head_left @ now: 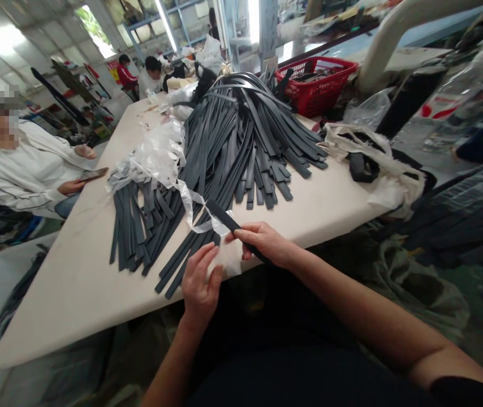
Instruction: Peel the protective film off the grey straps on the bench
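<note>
My right hand [262, 242] is closed around a flat dark grey strap [224, 217], its far end angled up over the table. My left hand [201, 280] is close beside it, thumb and fingers apart, next to a piece of translucent white film [229, 257]. Whether the film touches its fingertips is not clear. Beyond both hands spreads a large heap of dark grey straps [220, 135], several reaching the near table edge. A white plastic strip [188, 206] trails from a crumpled plastic bundle [156, 150] toward the held strap.
The beige table [76, 294] carries the heap. A red basket [324, 85] stands at the back right, near a cream cloth bundle [360, 138]. At the left sits a co-worker in a white jacket [25, 164], holding a phone [94, 174]. Other people are farther back.
</note>
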Demonstrator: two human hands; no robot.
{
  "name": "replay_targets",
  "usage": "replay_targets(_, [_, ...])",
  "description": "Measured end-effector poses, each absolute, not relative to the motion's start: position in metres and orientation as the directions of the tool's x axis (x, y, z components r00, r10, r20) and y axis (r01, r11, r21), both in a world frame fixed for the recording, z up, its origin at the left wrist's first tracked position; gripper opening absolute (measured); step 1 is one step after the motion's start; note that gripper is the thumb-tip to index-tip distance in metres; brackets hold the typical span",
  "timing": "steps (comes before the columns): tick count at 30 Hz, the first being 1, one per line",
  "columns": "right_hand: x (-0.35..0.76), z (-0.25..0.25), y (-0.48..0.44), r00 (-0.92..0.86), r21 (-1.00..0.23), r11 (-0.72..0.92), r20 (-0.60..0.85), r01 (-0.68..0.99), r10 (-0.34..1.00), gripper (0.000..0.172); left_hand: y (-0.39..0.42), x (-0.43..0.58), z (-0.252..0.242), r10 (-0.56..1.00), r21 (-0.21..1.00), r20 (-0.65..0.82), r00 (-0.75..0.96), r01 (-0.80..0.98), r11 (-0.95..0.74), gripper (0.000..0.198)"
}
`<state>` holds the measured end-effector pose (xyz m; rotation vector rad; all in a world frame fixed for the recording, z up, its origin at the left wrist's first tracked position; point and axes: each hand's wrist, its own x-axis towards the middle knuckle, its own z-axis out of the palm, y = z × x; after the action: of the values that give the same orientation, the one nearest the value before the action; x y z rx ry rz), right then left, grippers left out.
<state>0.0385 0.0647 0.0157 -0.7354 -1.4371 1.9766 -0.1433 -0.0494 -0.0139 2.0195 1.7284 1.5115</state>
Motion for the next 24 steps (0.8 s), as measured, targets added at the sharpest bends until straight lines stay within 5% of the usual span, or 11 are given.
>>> replay_targets(2, [0.044,0.022,0.066,-0.658,-0.985,-0.132,-0.024,-0.115,0.752,0.044,-0.052,-0.140,-0.014,0.928,0.921,0.262,-0.267,0.357,-0.157,0.044])
replay_targets(4, [0.049,0.025,0.066,-0.668,-0.994,-0.053,0.026,-0.098,0.744,0.041,-0.051,-0.136,-0.011,0.982,0.996,-0.038,-0.186,0.077,0.053,0.056])
replay_targets(6, [0.051,0.026,0.065,-0.687,-0.997,-0.006,0.048,-0.076,0.725,0.038,-0.047,-0.130,-0.005,0.981,0.983,-0.182,-0.065,0.028,0.184,0.055])
replay_targets(11, [0.053,0.023,0.062,-0.678,-0.996,0.085,0.059,0.004,0.732,0.034,-0.032,-0.111,0.007,0.963,0.962,-0.268,0.004,0.057,0.268,0.031])
replay_targets(18, [0.101,0.020,0.037,-0.549,-0.990,0.100,0.029,0.100,0.835,0.038,-0.018,-0.086,0.003,0.910,0.817,-0.386,-0.154,-0.515,0.259,0.038])
replay_targets(24, [0.135,0.007,-0.009,-0.679,-0.887,0.316,0.003,0.338,0.734,0.039,-0.009,-0.069,0.002,0.885,0.759,-0.433,-0.173,-0.599,0.254,0.042])
